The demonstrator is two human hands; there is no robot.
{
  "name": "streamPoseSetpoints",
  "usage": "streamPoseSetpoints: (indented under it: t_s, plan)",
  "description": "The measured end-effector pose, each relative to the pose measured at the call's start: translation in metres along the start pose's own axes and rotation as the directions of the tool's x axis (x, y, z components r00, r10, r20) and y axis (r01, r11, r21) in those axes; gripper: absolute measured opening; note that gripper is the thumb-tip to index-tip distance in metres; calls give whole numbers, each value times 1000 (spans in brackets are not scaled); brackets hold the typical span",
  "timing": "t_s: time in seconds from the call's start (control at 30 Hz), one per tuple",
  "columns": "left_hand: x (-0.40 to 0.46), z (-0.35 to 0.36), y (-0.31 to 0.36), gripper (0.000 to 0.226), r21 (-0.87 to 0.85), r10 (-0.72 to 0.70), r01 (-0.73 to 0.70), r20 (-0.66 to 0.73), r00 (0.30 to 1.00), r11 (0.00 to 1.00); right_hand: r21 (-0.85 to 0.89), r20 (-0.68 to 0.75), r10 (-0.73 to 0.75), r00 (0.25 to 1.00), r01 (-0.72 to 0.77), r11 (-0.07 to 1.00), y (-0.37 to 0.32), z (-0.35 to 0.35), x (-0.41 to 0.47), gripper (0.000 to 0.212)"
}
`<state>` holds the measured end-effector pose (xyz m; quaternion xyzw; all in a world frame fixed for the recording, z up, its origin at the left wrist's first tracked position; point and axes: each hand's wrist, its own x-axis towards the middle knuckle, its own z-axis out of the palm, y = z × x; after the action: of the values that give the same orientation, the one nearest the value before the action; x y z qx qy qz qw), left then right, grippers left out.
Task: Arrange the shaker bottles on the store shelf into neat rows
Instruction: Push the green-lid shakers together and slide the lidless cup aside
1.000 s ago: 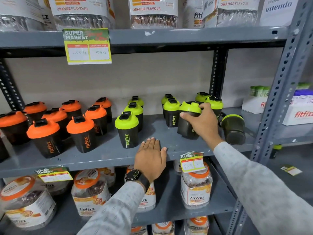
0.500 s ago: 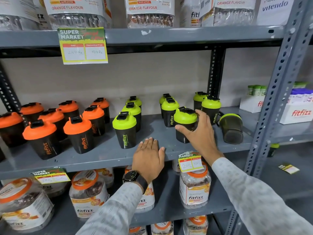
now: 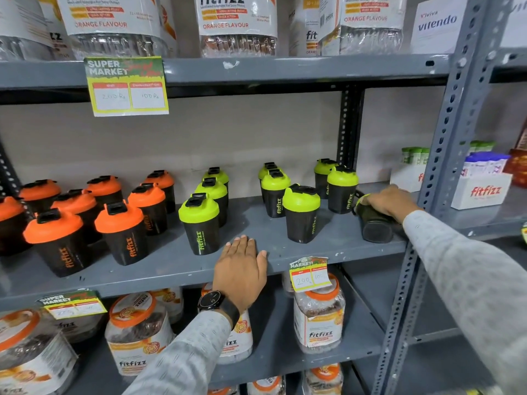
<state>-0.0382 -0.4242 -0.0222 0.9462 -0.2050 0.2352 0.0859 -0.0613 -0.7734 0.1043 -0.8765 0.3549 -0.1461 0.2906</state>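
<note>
Black shaker bottles stand on the grey middle shelf [image 3: 171,269]. Several orange-lidded ones [image 3: 119,232] fill the left in rows. Green-lidded ones form a row at centre [image 3: 199,220] and a looser group to the right, with one [image 3: 301,213] standing in front. One green-lidded shaker [image 3: 373,226] lies on its side at the shelf's right end, its base facing me. My right hand [image 3: 387,202] rests on top of it, fingers curled over it. My left hand [image 3: 241,270] lies flat on the shelf's front edge, fingers together, holding nothing.
A grey perforated upright [image 3: 445,155] stands just right of the toppled shaker. Large fitfizz jars fill the shelf above [image 3: 236,27] and below [image 3: 319,320]. Price tags [image 3: 128,86] hang from the shelf edges. White boxes [image 3: 482,192] sit on the neighbouring shelf at right.
My right hand let go of the upright green-lidded shaker, leaving it at the front, and moved right onto the toppled shaker. My left hand stayed on the shelf edge.
</note>
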Motion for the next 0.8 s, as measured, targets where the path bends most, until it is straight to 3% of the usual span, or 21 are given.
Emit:
streamPoseSetpoints:
  t_s: [0.07,0.17,0.27,0.4,0.57,0.8]
  plan:
    - [0,0,0,66,0,3,-3,-1,1000,1000,130,123,58,991,-74,989,9,5,1,67]
    - [0,0,-1,65,0,6,-6,0,1000,1000,296,153,66,986,-109,949,23,15,11,91]
    - [0,0,-1,64,9,10,-10,6,1000,1000,382,42,52,998,-64,922,18,10,0,93]
    - [0,2,0,60,16,11,-11,-14,1000,1000,473,-194,-65,979,151,868,5,3,-18,99]
    - [0,3,-1,59,11,15,-15,-40,999,1000,448,-407,-207,890,392,804,-1,16,-34,91]
    - [0,4,-2,66,-7,21,-21,-65,998,1000,307,-458,-266,848,431,848,13,48,-49,93]
